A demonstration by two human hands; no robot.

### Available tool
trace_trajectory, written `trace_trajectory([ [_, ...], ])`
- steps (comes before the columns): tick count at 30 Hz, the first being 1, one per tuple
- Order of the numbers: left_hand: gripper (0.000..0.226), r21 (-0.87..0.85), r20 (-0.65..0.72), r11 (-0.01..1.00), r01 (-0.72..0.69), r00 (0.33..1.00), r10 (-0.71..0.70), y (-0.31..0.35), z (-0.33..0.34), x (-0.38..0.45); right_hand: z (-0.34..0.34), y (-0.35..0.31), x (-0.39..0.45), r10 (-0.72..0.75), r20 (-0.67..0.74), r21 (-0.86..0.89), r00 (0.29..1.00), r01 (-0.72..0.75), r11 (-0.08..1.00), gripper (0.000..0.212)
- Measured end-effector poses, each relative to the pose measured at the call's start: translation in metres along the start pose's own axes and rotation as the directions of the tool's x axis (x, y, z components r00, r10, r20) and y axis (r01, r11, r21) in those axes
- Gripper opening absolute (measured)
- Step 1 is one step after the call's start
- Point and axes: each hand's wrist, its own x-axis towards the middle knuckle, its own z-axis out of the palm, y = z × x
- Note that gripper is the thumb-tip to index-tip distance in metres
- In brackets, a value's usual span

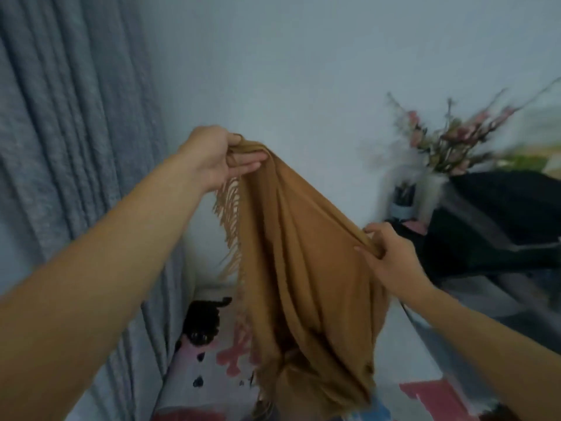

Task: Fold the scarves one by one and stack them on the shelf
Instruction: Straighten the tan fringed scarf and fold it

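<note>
Head view: a tan scarf point(303, 253) hangs in the air in front of a pale wall point(288, 71), stretched between both hands. The left hand point(212, 159) pinches its upper corner, thumb on top and fingers straight beneath; a fringed edge point(230, 220) drops below that hand. The right hand point(385, 253) clenches a bunched edge lower down, right of the scarf's middle. Left of the scarf hangs a grey curtain point(76, 147); right of it stands a blurred vase of flowers point(437, 153) beside dark cloth point(501, 223). Patterned fabric point(212, 375) lies below the scarf's hanging end.
</note>
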Motion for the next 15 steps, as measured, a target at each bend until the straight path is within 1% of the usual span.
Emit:
trace_trajectory([
  [1, 0.012, 0.015, 0.001, 0.999, -0.032, 0.999, 0.032, 0.025, 0.013, 0.004, -0.01, -0.009, 0.016, -0.025, -0.097, 0.033, 0.995, 0.029, 0.999, 0.043],
  [3, 0.015, 0.063, -0.013, 0.988, -0.142, 0.99, 0.143, 0.075, 0.04, 0.009, -0.033, -0.025, 0.05, -0.109, -0.224, 0.048, 0.969, 0.123, 0.991, 0.049],
  [4, 0.016, 0.092, -0.021, 0.973, -0.211, 0.977, 0.213, 0.101, 0.054, 0.009, -0.046, -0.032, 0.068, -0.158, -0.262, 0.026, 0.952, 0.171, 0.985, 0.047],
  [6, 0.028, 0.153, -0.034, 0.926, -0.345, 0.935, 0.354, 0.15, 0.082, 0.007, -0.071, -0.047, 0.098, -0.244, -0.316, -0.031, 0.917, 0.247, 0.969, 0.037],
  [8, 0.032, 0.225, -0.032, 0.872, -0.434, 0.892, 0.452, 0.19, 0.104, 0.001, -0.09, -0.056, 0.122, -0.393, -0.311, -0.121, 0.865, 0.374, 0.919, 0.028],
  [10, 0.032, 0.3, -0.048, 0.826, -0.477, 0.857, 0.513, 0.221, 0.119, -0.004, -0.099, -0.06, 0.14, -0.545, -0.211, -0.227, 0.812, 0.501, 0.835, 0.02],
  [11, 0.034, 0.33, -0.061, 0.808, -0.487, 0.843, 0.534, 0.233, 0.124, -0.006, -0.103, -0.057, 0.152, -0.578, -0.148, -0.262, 0.803, 0.532, 0.806, 0.016],
  [12, 0.034, 0.346, -0.077, 0.799, -0.492, 0.834, 0.546, 0.242, 0.128, -0.009, -0.107, -0.053, 0.164, -0.567, -0.114, -0.285, 0.816, 0.52, 0.805, 0.013],
  [13, 0.034, 0.349, -0.088, 0.799, -0.49, 0.831, 0.549, 0.248, 0.13, -0.01, -0.111, -0.049, 0.176, -0.504, -0.128, -0.308, 0.854, 0.448, 0.839, 0.013],
  [14, 0.034, 0.345, -0.096, 0.805, -0.483, 0.835, 0.542, 0.252, 0.133, -0.011, -0.116, -0.048, 0.186, -0.387, -0.189, -0.316, 0.902, 0.317, 0.894, 0.014],
  [15, 0.033, 0.341, -0.1, 0.813, -0.473, 0.841, 0.531, 0.254, 0.135, -0.01, -0.119, -0.047, 0.192, -0.252, -0.254, -0.325, 0.934, 0.163, 0.932, 0.014],
])
